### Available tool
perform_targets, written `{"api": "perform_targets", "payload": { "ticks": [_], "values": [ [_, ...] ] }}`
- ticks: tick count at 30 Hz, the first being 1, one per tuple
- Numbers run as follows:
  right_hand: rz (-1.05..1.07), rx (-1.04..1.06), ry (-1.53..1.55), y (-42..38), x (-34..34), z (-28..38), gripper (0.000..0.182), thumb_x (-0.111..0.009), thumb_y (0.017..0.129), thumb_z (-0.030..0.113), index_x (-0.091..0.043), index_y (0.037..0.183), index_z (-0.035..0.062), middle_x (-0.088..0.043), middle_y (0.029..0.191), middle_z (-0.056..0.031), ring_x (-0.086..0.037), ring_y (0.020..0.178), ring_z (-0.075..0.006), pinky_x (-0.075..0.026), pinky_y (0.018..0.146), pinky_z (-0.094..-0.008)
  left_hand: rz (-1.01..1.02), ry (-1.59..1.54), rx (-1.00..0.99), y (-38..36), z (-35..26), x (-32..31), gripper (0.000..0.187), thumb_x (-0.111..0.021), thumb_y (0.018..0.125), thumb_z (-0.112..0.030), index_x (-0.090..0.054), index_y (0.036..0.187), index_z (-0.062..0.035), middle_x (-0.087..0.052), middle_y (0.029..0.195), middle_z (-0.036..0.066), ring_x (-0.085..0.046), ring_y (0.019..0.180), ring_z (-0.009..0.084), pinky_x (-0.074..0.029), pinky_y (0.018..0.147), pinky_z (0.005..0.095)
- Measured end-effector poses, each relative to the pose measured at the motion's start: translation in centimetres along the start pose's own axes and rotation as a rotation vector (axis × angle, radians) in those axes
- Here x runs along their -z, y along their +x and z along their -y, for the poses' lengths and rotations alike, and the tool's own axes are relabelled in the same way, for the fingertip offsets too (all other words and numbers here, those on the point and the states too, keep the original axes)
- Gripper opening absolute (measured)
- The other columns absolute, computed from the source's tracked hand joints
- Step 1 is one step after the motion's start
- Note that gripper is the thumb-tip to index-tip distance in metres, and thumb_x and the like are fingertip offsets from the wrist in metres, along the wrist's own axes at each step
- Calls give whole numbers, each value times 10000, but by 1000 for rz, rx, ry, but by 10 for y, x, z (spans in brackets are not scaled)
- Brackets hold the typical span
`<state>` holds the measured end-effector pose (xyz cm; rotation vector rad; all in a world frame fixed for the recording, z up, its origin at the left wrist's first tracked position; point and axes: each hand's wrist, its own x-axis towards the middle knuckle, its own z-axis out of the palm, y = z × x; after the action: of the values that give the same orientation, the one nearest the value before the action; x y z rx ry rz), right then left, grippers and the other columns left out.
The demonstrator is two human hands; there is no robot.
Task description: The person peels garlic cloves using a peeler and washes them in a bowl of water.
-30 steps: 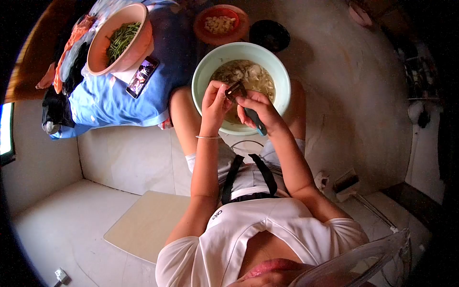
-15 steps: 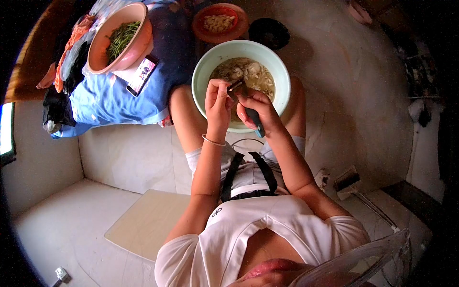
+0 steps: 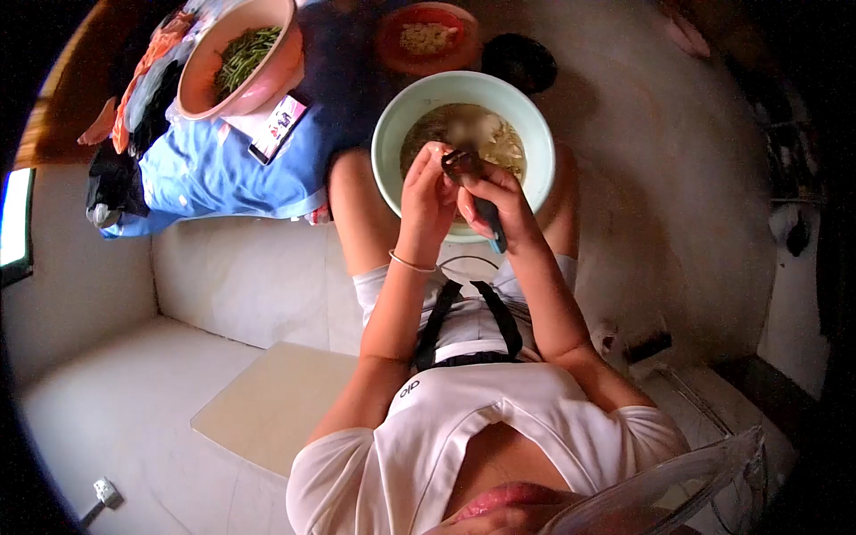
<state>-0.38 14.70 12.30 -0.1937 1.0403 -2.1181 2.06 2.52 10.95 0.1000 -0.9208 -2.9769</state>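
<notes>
Over the pale green basin (image 3: 540, 134) both my hands come close together. My right hand (image 3: 499, 194) is closed around a dark-handled peeler (image 3: 488, 214) with a teal handle end; its dark head points toward my other hand. My left hand (image 3: 428, 189) has its fingers pinched together beside the peeler's head, and whatever they hold is too small and hidden to name. Below, murky water (image 3: 428, 129) in the basin contains pale pieces and scraps. The basin stands between my knees.
To the left, a pink bowl of green beans (image 3: 245, 61) and a phone (image 3: 278, 129) rest on blue cloth (image 3: 223, 178). Beyond the basin are a red bowl with pale pieces (image 3: 426, 37) and a black bowl (image 3: 519, 62). A board (image 3: 272, 401) lies low at left.
The view has shifted slightly, so the basin and bowls sit further right and a little higher. My hands stay together over the basin; the peeler's head has turned a little.
</notes>
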Motion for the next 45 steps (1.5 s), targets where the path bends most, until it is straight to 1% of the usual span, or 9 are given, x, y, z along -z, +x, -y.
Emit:
{"api": "perform_targets", "payload": {
  "ticks": [6,8,18,20,25,28,34,40,45],
  "values": [
    [-47,2,-5,-1,-1,-3,248,-518,839,212,-501,661,40,-488,501,-34,-380,316,-78,-272,303,-191,-140,-70,23,1,6,4,160,-426,887,-149,-496,980,-39,-524,735,10,-462,546,65,-402,492,181],
    [-114,12,-7,-1,-3,-4,241,-522,836,209,-500,658,48,-489,504,-35,-380,319,-78,-272,306,-193,-160,-10,43,0,4,-2,127,-445,900,-200,-488,850,-92,-417,602,-51,-336,490,14,-246,431,149],
    [-126,-2,-15,1,-8,-1,250,-522,833,217,-511,648,49,-486,503,-31,-376,327,-74,-273,314,-189,-179,-11,-2,1,7,-1,143,-456,898,-217,-489,836,-92,-411,601,-52,-332,484,17,-250,429,154],
    [-113,-15,-25,1,-6,-3,271,-520,833,225,-510,628,49,-485,500,-30,-377,327,-75,-271,314,-190,-190,-56,-55,3,10,5,165,-405,892,-155,-479,975,-33,-542,737,58,-459,398,125,-369,336,210],
    [-94,-23,-34,-1,-4,-1,314,-510,835,232,-504,584,43,-486,494,-35,-380,328,-77,-264,312,-196,-140,-11,-64,5,9,19,185,-421,889,-167,-481,981,-18,-556,761,54,-504,505,110,-417,412,215],
    [-33,-21,-34,-11,1,-5,271,-505,837,224,-518,636,43,-491,498,-43,-380,326,-76,-267,307,-195,-329,83,-306,5,-34,-9,208,-451,894,-204,-433,717,-97,-377,583,-35,-303,471,54,-229,425,172],
    [-78,54,-44,-16,-2,0,217,-457,875,187,-504,1046,61,-468,512,-46,-331,305,-77,-270,291,-189,-201,-248,-126,2,-29,15,194,-399,920,-192,-486,791,-76,-378,616,-37,-298,506,49,-234,418,168],
    [-90,103,-252,2,7,12,166,-492,850,217,-480,841,51,-525,569,-60,-437,394,-101,-331,361,-199,47,-470,-41,0,-30,16,188,-390,924,-199,-524,893,-71,-373,623,-32,-307,527,47,-243,417,157],
    [-96,205,-171,8,-5,19,199,-594,791,184,-486,883,44,-520,606,-34,-436,425,-74,-343,380,-191,51,-394,-38,-2,-27,15,168,-401,920,-215,-517,907,-94,-429,728,-19,-327,536,54,-260,426,159]
  ]
}}
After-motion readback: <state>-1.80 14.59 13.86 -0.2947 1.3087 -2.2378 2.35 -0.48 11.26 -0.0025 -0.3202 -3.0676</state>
